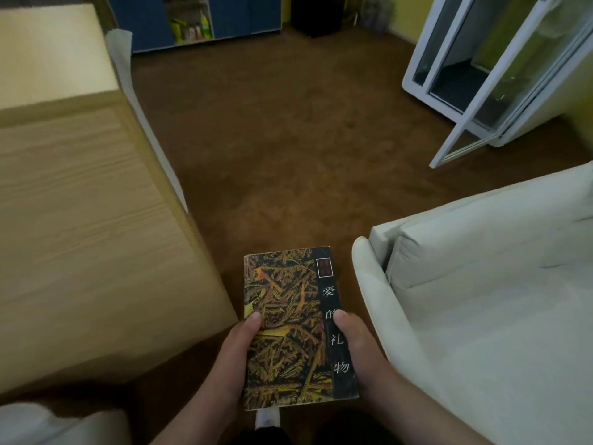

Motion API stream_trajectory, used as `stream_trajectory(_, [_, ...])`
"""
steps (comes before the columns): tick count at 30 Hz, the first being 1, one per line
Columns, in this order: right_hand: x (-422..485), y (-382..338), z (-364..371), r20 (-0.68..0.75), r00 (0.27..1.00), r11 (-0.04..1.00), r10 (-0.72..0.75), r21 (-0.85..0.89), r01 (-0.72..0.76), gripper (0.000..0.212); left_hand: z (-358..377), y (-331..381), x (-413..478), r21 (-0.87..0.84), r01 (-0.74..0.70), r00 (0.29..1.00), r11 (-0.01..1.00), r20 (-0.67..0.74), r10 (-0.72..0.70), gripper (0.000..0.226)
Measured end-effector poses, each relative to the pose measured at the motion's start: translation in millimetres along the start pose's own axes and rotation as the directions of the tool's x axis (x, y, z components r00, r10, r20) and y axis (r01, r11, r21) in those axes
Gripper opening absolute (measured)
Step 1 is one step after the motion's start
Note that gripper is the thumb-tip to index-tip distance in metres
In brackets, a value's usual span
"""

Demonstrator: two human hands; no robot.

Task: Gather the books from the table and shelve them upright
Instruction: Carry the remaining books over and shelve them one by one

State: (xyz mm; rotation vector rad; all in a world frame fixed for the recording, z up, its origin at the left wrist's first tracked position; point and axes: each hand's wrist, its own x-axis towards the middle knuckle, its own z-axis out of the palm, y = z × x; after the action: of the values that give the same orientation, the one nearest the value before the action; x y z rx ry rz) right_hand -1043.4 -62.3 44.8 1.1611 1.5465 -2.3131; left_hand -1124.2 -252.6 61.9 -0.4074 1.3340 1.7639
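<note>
Head view

1. You hold the book in front of you, low in the middle of the view. It is above the brown carpet, between the wooden table on your left and the pale sofa on your right, and touches neither.
2. The book lies flat with its cover facing up. Its long axis runs away from you, the far end leaning slightly to the left. The head of the cover points away from you, so the column of white characters down the dark right-hand strip reads upright to you.
3. Your left hand grips the book's left edge, with the thumb pressed on the leaf-patterned cover. The fingers go underneath, out of sight.
4. Your right hand grips the right edge in the same way, with the thumb lying on the dark strip among the characters. Its fingers are hidden too.
5. You cannot tell whether other books lie beneath this one.
6. Farther off, a blue cupboard stands against the far wall. A white glass-doored cabinet stands at the upper right with one door open.
</note>
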Motion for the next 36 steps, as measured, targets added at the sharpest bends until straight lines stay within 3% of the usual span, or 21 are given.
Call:
stream_trajectory(5, [58.3, -45.2, -2.0, -0.057, 0.998, 0.999, -0.017, 0.037, 0.019, 0.089, 23.1, 52.3, 65.7, 0.012, 0.039, 0.999, 0.999, 0.026, -0.039, 0.053])
stream_trajectory(8, [102.0, -79.4, -11.7, -0.033, 0.999, 0.998, -0.029, 0.057, 0.031, 0.079, 43.3, 81.3, 114.6, 0.060, 0.046, 0.999, 0.997, 0.017, -0.048, 0.064])
stream_trajectory(12, [167.5, -134.6, -28.7, -0.004, 0.996, 0.994, -0.093, 0.050, 0.093, 0.101, 75.1, 122.7, 186.5, 0.138, 0.005, 1.000, 0.990, -0.017, -0.002, 0.078])
stream_trajectory(15, [213.2, -177.0, -38.2, 0.009, 0.993, 0.992, -0.117, 0.041, 0.116, 0.096, 97.8, 156.4, 232.6, 0.139, -0.010, 0.999, 0.990, -0.043, 0.016, 0.082])
stream_trajectory(20, [274.7, -242.2, -44.7, 0.039, 0.989, 0.989, -0.143, 0.035, 0.142, 0.090, 129.5, 208.8, 288.3, 0.095, -0.026, 0.998, 0.995, -0.054, 0.031, 0.074])
stream_trajectory(23, [304.0, -274.7, -44.6, 0.061, 0.989, 0.990, -0.137, 0.037, 0.135, 0.070, 143.4, 237.2, 312.8, 0.096, -0.036, 0.999, 0.995, -0.025, 0.039, 0.060])
stream_trajectory(28, [354.8, -317.6, -34.7, 0.052, 0.988, 0.989, -0.147, 0.028, 0.146, 0.071, 152.2, 283.9, 365.2, 0.092, -0.036, 0.999, 0.995, -0.027, 0.038, 0.083])
stream_trajectory(33, [422.5, -357.6, -11.7, 0.019, 0.991, 0.991, -0.132, 0.035, 0.131, 0.093, 150.5, 340.0, 424.5, 0.084, -0.021, 0.999, 0.996, 0.026, 0.019, 0.070])
stream_trajectory(36, [470.7, -386.9, 15.8, 0.015, 0.993, 0.992, -0.121, 0.028, 0.121, 0.077, 138.6, 382.7, 461.4, 0.042, -0.014, 1.000, 0.999, 0.022, 0.013, 0.066])
